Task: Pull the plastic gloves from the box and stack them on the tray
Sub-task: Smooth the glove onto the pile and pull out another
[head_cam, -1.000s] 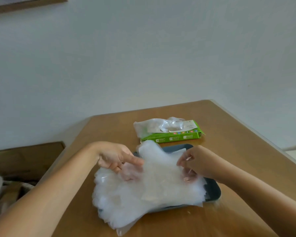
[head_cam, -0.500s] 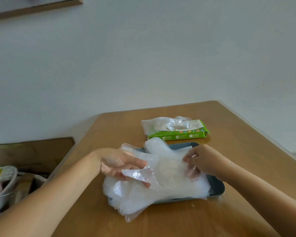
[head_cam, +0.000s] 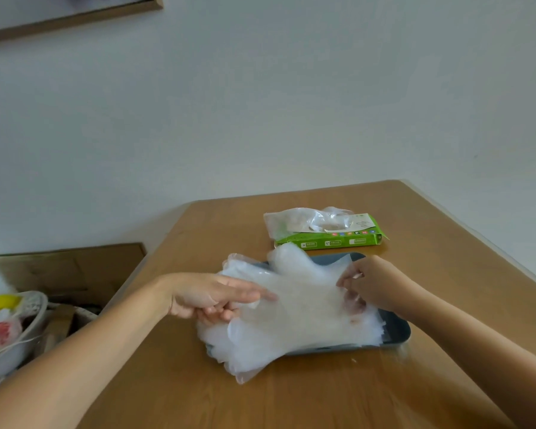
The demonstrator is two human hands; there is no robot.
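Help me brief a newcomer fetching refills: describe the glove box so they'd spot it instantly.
Start at the wooden table. Beyond the dark tray heaped with clear gloves, on the side toward the wall, lies a flat box. It alone is bright green, with a white top and crumpled clear plastic poking from its opening.

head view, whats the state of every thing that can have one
glove box, lying flat on the table, top open, plastic poking out
tray, mostly covered by gloves
glove stack, piled on the tray, overhanging its near left corner
top glove, spread over the stack, held at both ends
left hand, pinching the top glove
right hand, pinching the top glove
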